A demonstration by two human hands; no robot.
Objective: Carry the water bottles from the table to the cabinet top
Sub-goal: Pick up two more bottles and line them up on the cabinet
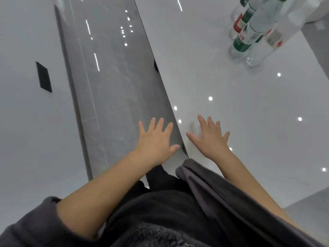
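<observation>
Several clear plastic water bottles point(249, 32) with red and green labels stand clustered at the far right end of a glossy white table point(231, 104). My left hand point(154, 139) is spread flat, fingers straight, out over the grey floor strip just left of the table's edge. My right hand point(210, 136) is spread flat too, low over the near part of the white table top. Neither hand holds anything, and both are well short of the bottles.
A polished grey floor strip point(110, 77) runs between the table edge and a white wall point(26, 122) on the left, which carries a black rectangular plate point(44, 77). A white object point(316, 9) sits beyond the bottles. My dark clothing fills the bottom.
</observation>
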